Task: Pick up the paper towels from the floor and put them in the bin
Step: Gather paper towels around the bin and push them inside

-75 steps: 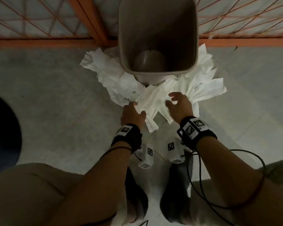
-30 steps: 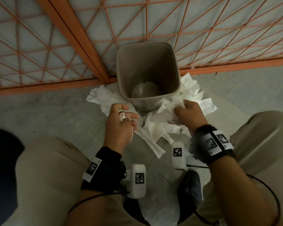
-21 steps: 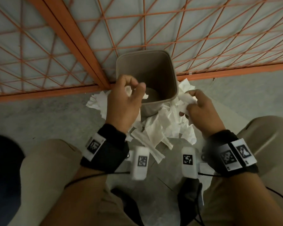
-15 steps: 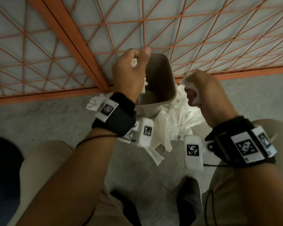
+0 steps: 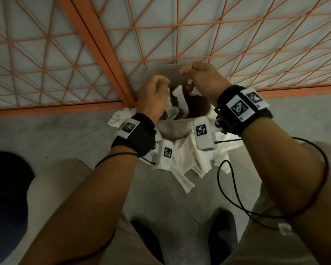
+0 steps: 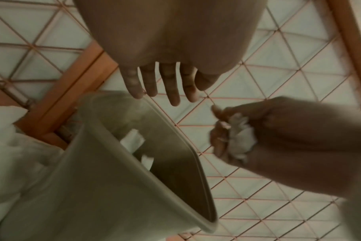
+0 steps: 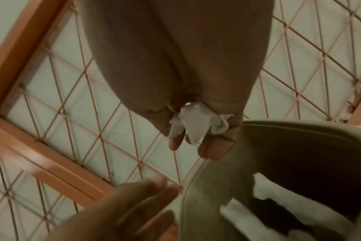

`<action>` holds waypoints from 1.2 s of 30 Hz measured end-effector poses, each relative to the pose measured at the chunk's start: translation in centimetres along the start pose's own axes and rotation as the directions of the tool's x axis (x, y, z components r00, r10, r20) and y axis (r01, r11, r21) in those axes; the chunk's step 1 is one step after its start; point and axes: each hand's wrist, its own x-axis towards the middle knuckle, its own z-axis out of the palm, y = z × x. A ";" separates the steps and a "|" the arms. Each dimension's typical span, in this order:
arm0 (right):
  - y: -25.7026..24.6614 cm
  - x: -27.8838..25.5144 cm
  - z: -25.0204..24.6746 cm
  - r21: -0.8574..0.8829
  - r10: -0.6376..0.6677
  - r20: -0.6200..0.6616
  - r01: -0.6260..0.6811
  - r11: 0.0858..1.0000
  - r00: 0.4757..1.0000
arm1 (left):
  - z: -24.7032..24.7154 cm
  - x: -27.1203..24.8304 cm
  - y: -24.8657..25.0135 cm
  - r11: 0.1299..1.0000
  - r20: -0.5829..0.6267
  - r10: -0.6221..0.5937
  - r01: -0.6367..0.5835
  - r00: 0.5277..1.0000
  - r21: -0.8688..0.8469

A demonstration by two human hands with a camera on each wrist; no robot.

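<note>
A tan bin (image 5: 172, 129) stands on the floor against an orange mesh fence. White paper towels (image 5: 178, 100) lie inside it, and more towels (image 5: 187, 161) are strewn on the floor around its base. My left hand (image 5: 154, 94) hovers over the bin's left rim. In the left wrist view its fingers (image 6: 173, 88) are straight and hold nothing. My right hand (image 5: 201, 79) is above the bin's far side and grips a crumpled paper towel (image 7: 196, 124), which also shows in the left wrist view (image 6: 240, 138).
The orange fence (image 5: 96, 46) rises directly behind the bin. My knees in tan trousers (image 5: 52, 188) flank the floor towels, with dark shoes (image 5: 224, 238) below. A black cable (image 5: 229, 188) loops from my right wrist. A dark round object (image 5: 6, 197) sits at the left edge.
Both hands rose from the floor with towels and moved over the bin. The left hand opened and its towels now lie in the bin. The right hand still grips its towel.
</note>
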 end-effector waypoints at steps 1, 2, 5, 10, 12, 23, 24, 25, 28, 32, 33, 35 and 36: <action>0.2 0.3 0.4 -0.018 -0.013 0.028 0.014 1.000 1.000 | -0.6 -1.0 0.1 0.999 -0.040 0.045 -0.046 0.998 -0.015; 0.6 0.7 0.6 -0.035 -0.027 0.058 0.029 0.999 0.998 | -1.0 -2.2 0.2 0.997 -0.071 0.072 -0.075 0.995 -0.033; 1.1 1.3 0.6 -0.031 -0.051 0.105 0.054 0.998 0.993 | -1.6 -6.4 -0.2 0.999 -0.117 0.005 -0.011 0.993 -0.050; 1.6 0.1 -1.5 -0.043 -0.173 -0.028 0.171 0.984 0.985 | 1.8 -12.1 -4.9 0.933 0.137 -0.325 0.293 0.936 0.207; 2.9 -0.5 -2.8 0.019 -0.222 -0.174 0.229 0.973 0.959 | 3.9 -13.0 -8.6 0.833 0.321 -0.518 0.382 0.793 0.400; 21.6 -3.5 -0.1 0.217 0.542 -0.422 -0.500 0.838 0.727 | 9.9 -15.2 -18.5 0.704 0.463 -0.509 0.042 0.725 0.709; 23.2 -3.7 0.9 0.159 0.576 -0.387 -0.563 0.811 0.720 | 9.9 -15.2 -19.0 0.702 0.495 -0.495 -0.007 0.714 0.712; 24.5 -4.0 2.0 0.108 0.605 -0.347 -0.611 0.785 0.716 | 9.9 -15.2 -19.4 0.690 0.518 -0.488 -0.053 0.702 0.722; 27.1 -5.2 4.9 -0.062 0.658 -0.214 -0.682 0.729 0.722 | 9.6 -15.1 -20.3 0.637 0.519 -0.480 -0.127 0.707 0.761; 29.1 -6.7 6.2 -0.311 0.622 -0.148 -0.633 0.709 0.769 | 9.0 -15.2 -20.8 0.602 0.528 -0.432 -0.203 0.731 0.773; 29.3 -6.8 6.2 -0.342 0.611 -0.150 -0.621 0.705 0.777 | 8.8 -15.2 -20.9 0.612 0.532 -0.430 -0.197 0.729 0.765; 29.5 -6.9 6.0 -0.385 0.587 -0.168 -0.601 0.700 0.792 | 8.3 -15.3 -20.8 0.651 0.515 -0.428 -0.141 0.742 0.745; 29.5 -6.9 5.9 -0.403 0.579 -0.175 -0.595 0.696 0.796 | 8.0 -15.4 -20.5 0.671 0.487 -0.425 -0.096 0.763 0.735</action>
